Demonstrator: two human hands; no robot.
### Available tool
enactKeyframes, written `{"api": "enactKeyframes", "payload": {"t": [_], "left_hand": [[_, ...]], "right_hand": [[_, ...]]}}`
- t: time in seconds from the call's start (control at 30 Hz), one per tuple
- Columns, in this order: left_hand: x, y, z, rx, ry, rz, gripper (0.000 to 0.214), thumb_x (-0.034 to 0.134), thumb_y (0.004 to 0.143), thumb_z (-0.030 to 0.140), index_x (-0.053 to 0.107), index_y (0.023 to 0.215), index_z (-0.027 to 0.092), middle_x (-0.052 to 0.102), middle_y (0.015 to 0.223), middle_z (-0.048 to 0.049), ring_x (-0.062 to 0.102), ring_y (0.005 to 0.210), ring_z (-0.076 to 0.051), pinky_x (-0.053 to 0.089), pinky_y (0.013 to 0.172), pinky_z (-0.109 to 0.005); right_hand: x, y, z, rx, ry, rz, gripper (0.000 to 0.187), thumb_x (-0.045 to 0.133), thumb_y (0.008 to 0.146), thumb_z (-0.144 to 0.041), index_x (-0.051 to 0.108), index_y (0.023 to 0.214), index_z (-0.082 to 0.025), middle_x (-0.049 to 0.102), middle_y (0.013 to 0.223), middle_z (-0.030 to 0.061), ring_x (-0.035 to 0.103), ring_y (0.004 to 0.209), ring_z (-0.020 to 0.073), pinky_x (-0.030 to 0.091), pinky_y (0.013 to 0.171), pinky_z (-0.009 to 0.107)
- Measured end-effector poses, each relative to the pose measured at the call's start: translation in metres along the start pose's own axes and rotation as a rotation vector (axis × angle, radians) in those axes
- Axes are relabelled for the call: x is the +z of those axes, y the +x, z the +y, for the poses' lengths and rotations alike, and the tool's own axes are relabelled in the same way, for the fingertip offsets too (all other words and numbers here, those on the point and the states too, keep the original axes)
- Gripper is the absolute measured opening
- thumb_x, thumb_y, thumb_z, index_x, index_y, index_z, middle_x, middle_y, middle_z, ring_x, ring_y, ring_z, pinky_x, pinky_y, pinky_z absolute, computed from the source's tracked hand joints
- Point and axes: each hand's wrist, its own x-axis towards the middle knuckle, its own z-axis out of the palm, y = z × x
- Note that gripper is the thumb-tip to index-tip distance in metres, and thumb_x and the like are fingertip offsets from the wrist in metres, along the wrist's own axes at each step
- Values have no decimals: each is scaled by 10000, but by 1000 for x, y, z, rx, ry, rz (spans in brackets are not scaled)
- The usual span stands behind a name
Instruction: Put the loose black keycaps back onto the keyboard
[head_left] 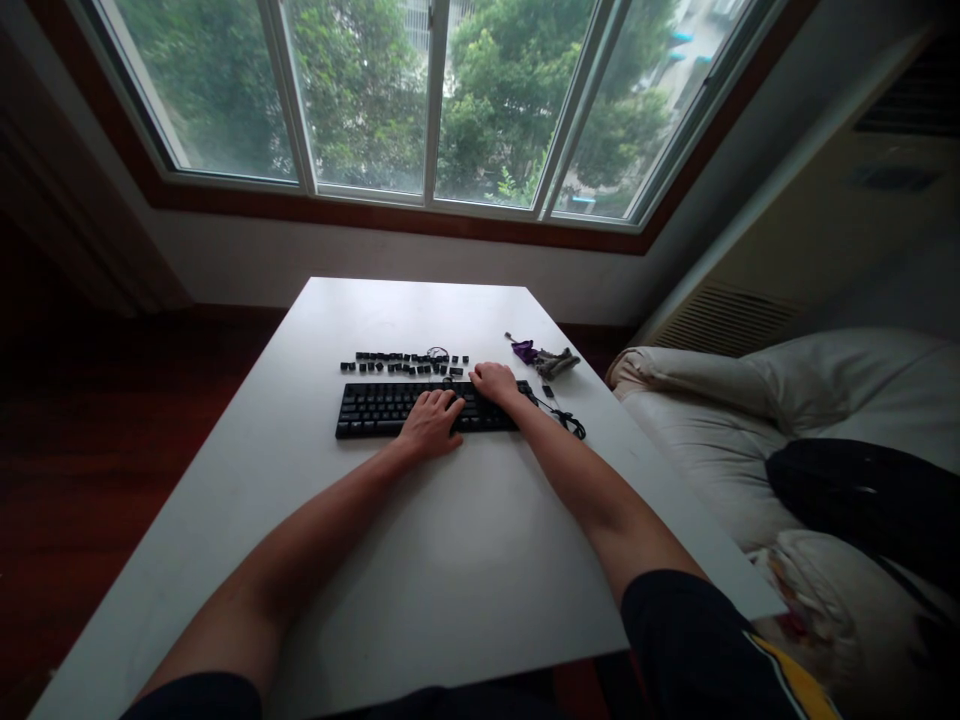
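A black keyboard lies across the middle of a white table. My left hand rests flat on the keyboard's middle, fingers stretched forward. My right hand sits on the keyboard's right end with its fingers curled down onto the keys; what they pinch, if anything, is hidden. Just behind the keyboard lies a row of several loose black keycaps, with a small wire tool among them.
A purple and grey bundle lies at the table's right rear. The keyboard's black cable is coiled by the right edge. A cushioned seat with a dark bag stands to the right. Large windows fill the wall behind.
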Motion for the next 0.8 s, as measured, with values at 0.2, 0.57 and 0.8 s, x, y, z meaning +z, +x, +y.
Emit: {"api": "enactKeyframes", "payload": {"t": [0.2,0.57,0.8], "left_hand": [[1,2,-3,21,-18,-18,660,681,758,365,524,1380,213,487,1434,-138,433,1280,-335,329,1087,-480],[4,5,-10,53,-24,-19,640,680,766,365,543,1373,217,495,1436,-133,432,1289,-328,333,1098,-478],[-1,6,-14,-2,-16,6,603,679,787,395,555,1359,250,524,1406,-113,434,1285,-330,329,1091,-491]], "right_hand": [[3,11,-2,-96,131,48,213,603,926,-371,680,1042,-209,698,1037,90,629,965,210,452,867,307],[-3,39,-9,-282,101,-99,223,701,854,-293,708,1068,-231,707,1065,70,640,953,199,452,827,270],[-3,40,-14,-232,79,-54,229,630,919,-305,727,1113,-230,716,1115,86,641,1022,211,448,866,274]]}}
